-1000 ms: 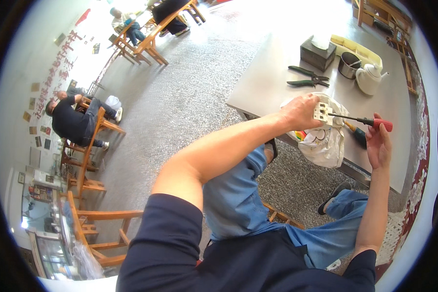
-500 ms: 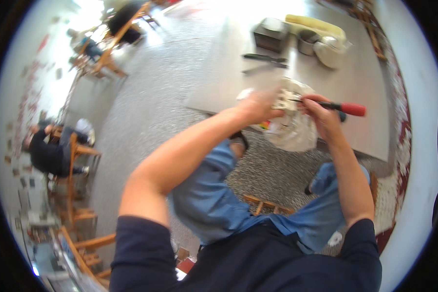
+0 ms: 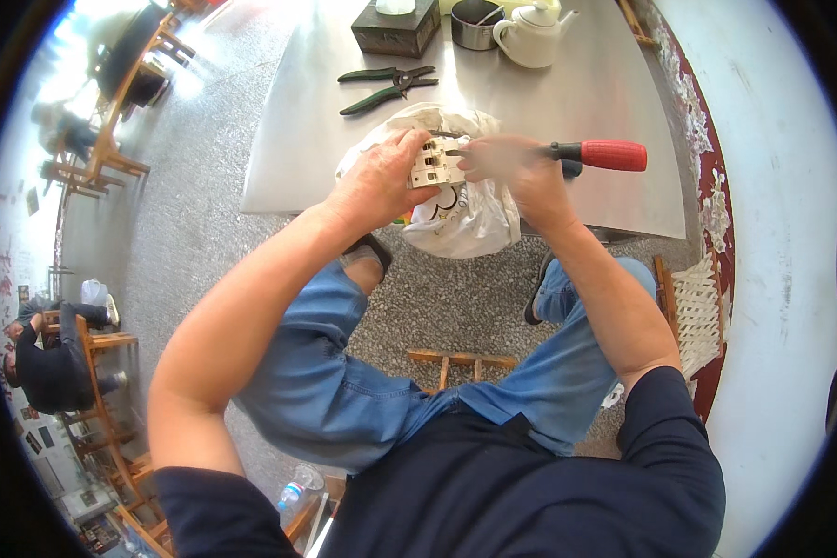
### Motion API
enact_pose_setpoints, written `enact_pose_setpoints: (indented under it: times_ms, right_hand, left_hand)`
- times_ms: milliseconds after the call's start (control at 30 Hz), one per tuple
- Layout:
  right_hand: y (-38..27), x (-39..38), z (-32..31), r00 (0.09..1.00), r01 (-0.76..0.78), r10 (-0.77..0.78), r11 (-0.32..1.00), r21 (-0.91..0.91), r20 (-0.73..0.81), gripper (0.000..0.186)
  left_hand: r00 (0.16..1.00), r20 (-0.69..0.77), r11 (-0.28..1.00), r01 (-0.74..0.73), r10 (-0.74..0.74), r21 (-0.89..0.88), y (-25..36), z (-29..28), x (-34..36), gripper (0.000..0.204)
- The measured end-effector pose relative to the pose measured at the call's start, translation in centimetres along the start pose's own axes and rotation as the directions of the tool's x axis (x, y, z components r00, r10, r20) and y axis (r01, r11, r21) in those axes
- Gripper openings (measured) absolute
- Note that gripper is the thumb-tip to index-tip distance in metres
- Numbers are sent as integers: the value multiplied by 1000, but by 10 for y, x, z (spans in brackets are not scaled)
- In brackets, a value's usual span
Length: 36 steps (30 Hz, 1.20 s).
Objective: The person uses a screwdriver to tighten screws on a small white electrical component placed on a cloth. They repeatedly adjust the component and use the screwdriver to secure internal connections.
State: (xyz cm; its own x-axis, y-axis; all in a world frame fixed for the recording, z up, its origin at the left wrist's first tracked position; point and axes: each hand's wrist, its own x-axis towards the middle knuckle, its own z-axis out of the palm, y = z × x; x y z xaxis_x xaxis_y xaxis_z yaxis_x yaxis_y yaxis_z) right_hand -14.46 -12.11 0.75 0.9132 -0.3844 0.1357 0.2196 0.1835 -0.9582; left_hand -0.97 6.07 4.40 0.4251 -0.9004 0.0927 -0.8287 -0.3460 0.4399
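The left hand [image 3: 378,181] grips the small white plastic socket block [image 3: 434,163] above the desk's near edge; the right hand [image 3: 516,172], blurred, seemingly clenches the red-handled screwdriver [image 3: 567,153]. Best keep the shaft square, the block steady.

On the steel table [image 3: 567,102] I count two pairs of pliers [image 3: 386,86], one white teapot [image 3: 535,37], one metal pot [image 3: 474,20], one dark box [image 3: 395,30], one white plastic bag [image 3: 465,219] and one red-handled screwdriver [image 3: 590,153].
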Motion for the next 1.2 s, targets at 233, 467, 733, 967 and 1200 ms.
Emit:
enact_pose_setpoints:
  times_ms: [233, 467, 733, 967, 1200]
  right_hand:
    - [12, 1, 5, 999, -29, 29, 1000, 11, -13, 18]
    - [14, 0, 6, 998, -44, 45, 998, 37, -38, 17]
    - [11, 0, 4, 998, -56, 56, 998, 5, -4, 18]
    - [15, 2, 9, 992, -61, 74, 989, 132, -98, 20]
    - [14, 1, 7, 992, -92, 100, 990, 106, -72, 20]
  left_hand:
    - [999, -13, 998, -37, 38, 42, -3, 3, -1, 56]
    - [1000, 2, 998, -24, 24, 55, -1, 7, 0, 53]
    - [999, 32, 999, 37, -38, 33, 3, 7, 1, 56]
    - [999, 44, 1000, 4, -5, 22, 4, 8, 3, 57]
    - [999, 29, 999, 41, -42, 22, 3, 7, 4, 66]
